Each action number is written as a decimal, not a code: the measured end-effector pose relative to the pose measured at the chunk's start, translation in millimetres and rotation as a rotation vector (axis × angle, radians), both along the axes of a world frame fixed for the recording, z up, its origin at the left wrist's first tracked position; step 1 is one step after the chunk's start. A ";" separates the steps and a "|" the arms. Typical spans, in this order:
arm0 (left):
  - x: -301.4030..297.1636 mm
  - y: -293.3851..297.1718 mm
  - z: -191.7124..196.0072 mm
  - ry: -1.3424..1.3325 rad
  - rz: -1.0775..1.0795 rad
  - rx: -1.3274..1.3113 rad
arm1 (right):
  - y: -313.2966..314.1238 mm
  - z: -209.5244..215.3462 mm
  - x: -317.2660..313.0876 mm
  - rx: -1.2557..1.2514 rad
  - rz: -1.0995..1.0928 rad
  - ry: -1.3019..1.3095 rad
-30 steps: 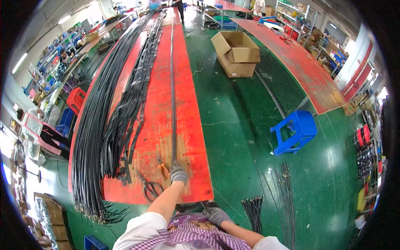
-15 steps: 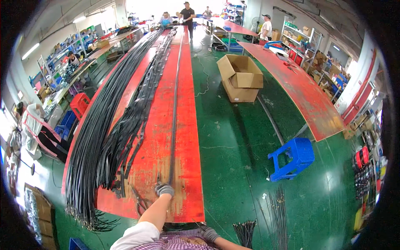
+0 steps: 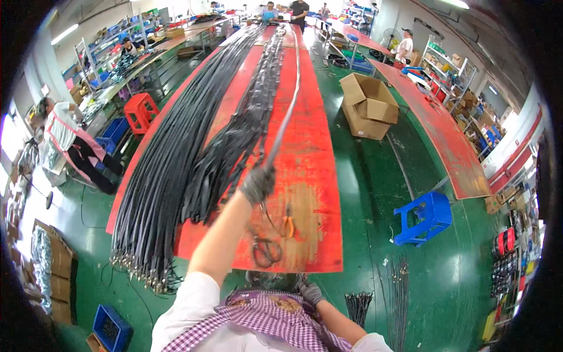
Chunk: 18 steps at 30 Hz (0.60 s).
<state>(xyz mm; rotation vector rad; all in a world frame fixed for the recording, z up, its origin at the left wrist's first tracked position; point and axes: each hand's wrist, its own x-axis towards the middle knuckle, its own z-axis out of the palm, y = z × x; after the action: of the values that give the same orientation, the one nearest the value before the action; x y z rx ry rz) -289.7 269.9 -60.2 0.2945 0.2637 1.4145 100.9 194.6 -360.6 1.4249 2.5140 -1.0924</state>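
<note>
My left hand (image 3: 258, 183), in a dark grey glove, is closed round the near end of a long black strip (image 3: 287, 120) that runs to the far end of the red table (image 3: 308, 170). Motion blurs the strip near my hand. Just beside this hand lie black flat strips (image 3: 234, 152) in a loose bundle. Nearer me on the table are pliers with orange handles (image 3: 288, 226) and black-handled scissors (image 3: 267, 252). By the table's front edge, close to my body, my gloved right hand (image 3: 311, 291) has curled fingers; what they hold is hidden.
A thick bundle of black cables (image 3: 158, 199) overhangs the table's near left corner. Right of the table stand an open cardboard box (image 3: 369, 108) and a blue stool (image 3: 427, 217). Cable bundles (image 3: 358, 305) stand at lower right. Several people work farther off.
My left hand has moved away from me and toward the flat strips, pulling the black strip's near end aside. Orange pliers now show. The whole view has shifted.
</note>
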 end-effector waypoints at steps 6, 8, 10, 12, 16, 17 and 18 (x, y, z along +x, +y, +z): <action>-66.2 -157.6 189.1 0.652 0.457 -0.236 | -55.5 58.9 -73.0 0.109 -0.016 0.299; -73.5 -207.5 196.7 0.780 0.407 -0.172 | -64.6 44.0 -78.2 0.133 -0.028 0.354; -63.5 -258.3 196.1 0.905 0.635 -0.395 | -72.1 53.5 -90.8 0.095 0.070 0.300; -73.6 -303.4 178.7 0.856 0.528 -0.439 | -85.4 74.3 -101.8 0.130 0.159 0.308; -85.7 -359.1 114.7 0.749 0.513 -0.509 | -87.3 76.7 -107.3 0.352 0.369 0.289; -94.1 -370.7 97.0 0.667 0.499 -0.488 | -88.7 75.0 -108.3 0.406 0.426 0.272; -97.7 -379.7 84.7 0.650 0.482 -0.542 | -92.8 76.0 -110.7 0.376 0.403 0.257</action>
<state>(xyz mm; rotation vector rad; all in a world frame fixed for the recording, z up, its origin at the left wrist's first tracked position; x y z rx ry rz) -387.4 -109.9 24.5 0.2389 1.2975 1.6146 -9.9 101.8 -284.6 0.7974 3.1300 -0.8024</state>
